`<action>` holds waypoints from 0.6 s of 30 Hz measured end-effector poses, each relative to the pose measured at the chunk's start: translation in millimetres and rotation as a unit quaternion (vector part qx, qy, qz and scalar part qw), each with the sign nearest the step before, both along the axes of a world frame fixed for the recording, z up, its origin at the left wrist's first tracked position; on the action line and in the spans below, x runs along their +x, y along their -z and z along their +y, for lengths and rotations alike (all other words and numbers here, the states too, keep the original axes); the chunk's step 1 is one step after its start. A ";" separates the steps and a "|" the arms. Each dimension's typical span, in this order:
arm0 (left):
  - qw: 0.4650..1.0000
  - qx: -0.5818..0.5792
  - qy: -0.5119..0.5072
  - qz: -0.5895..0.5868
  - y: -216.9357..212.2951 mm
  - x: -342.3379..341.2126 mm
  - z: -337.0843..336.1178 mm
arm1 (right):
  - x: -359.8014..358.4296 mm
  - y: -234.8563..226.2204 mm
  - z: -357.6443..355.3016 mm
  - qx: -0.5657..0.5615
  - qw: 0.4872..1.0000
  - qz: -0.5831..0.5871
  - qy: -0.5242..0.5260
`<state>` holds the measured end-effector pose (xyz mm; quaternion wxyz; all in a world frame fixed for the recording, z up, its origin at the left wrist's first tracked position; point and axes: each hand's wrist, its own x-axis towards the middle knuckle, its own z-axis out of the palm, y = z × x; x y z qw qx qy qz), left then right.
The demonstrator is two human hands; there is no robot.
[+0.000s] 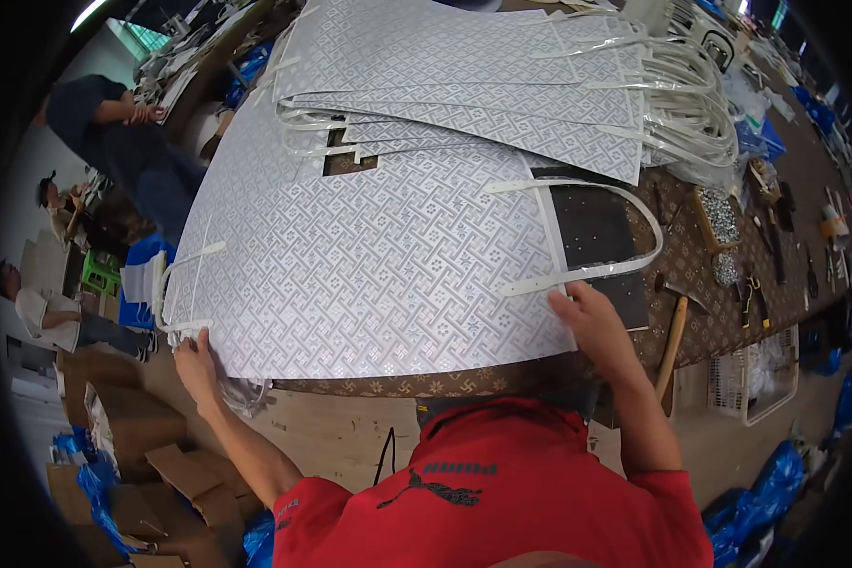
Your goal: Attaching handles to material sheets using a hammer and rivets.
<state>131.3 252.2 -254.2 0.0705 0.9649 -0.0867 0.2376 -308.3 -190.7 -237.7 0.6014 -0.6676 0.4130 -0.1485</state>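
Observation:
A large silver-white bag panel (369,256) with a woven-lattice print lies across the table before me. Its right end carries a looped, plastic-wrapped strap handle (655,227); another white handle (166,284) hangs at its left end. My left hand (195,364) is closed on the panel's near left corner, by the foot of that handle. At the near right edge, just below the right strap's end, my right hand (592,322) pinches the panel, thumb on top. Beyond lies a fanned stack of similar panels (445,57), their handles (691,104) bunched at the right.
A dark board (596,246) lies partly under the panel. To the right on the brown patterned table are a hammer (672,346), a tray of small metal rivets (718,218) and pliers (754,298). Cardboard boxes (142,417) stand at left. Several people are in the left background.

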 end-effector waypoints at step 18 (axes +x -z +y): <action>0.843 -0.505 0.101 -0.158 -149.0 15.8 -133.6 | 66.7 -143.4 -173.1 -0.337 0.921 -0.195 0.031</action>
